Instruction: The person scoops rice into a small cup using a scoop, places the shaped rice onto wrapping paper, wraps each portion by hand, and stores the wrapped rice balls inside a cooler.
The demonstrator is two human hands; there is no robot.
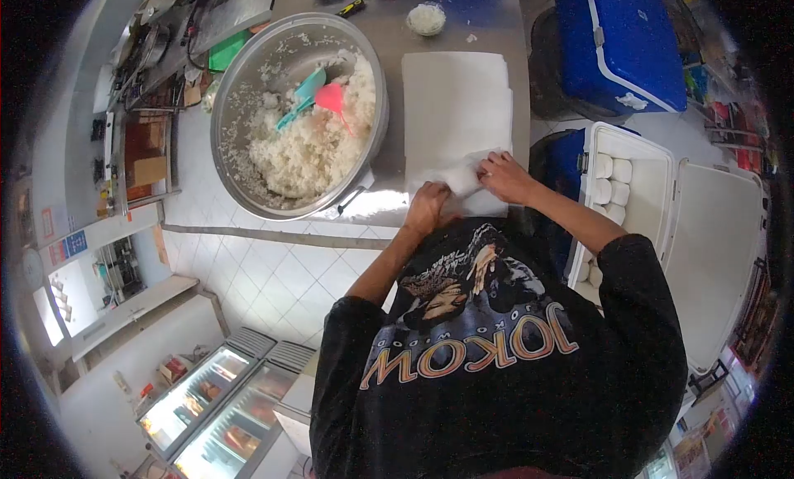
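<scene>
At the near edge of the steel table, both hands grip a crumpled white paper wrapper (pixel 463 178); what it encloses is hidden. My left hand (pixel 428 208) has its fingers curled on the wrapper's left end. Fingers bent, my right hand (pixel 506 178) pinches the right end. Beneath and beyond them lies a stack of white paper sheets (pixel 455 99). To the left stands a large metal pot (pixel 222 140) of cooked rice (pixel 306 161). A teal scoop (pixel 308 90) and a pink scoop (pixel 329 97) rest on the rice.
A small bowl of white shreds (pixel 426 19) sits at the table's far side. Near the pot's rim lies a yellow-black cutter (pixel 351 8). On the right, an open cooler (pixel 633 140) holds several white wrapped packs (pixel 612 181). A closed blue cooler (pixel 628 41) stands beyond it.
</scene>
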